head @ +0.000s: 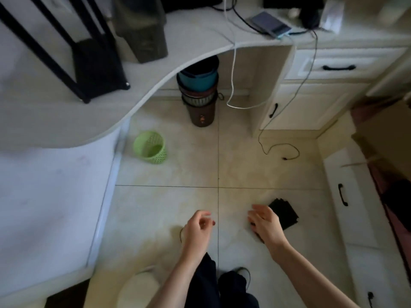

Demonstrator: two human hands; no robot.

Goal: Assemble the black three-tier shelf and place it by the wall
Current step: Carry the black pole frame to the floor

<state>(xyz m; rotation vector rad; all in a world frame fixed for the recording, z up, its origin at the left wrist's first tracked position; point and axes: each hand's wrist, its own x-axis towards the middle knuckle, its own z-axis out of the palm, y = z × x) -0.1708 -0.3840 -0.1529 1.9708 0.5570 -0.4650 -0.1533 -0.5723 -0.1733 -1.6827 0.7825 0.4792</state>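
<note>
Both hands hang empty over the floor, left hand (198, 227) loosely curled, right hand (264, 221) spread above black pieces (285, 213). Shelf frame (66, 47) stands on the worktop (155, 70); next I probably pick up those pieces.

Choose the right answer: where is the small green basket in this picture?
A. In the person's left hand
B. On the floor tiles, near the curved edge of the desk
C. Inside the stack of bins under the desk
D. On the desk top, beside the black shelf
B. The green basket stands on the floor tiles, just below the curved desk edge, apart from the stacked bins and both hands.
</note>
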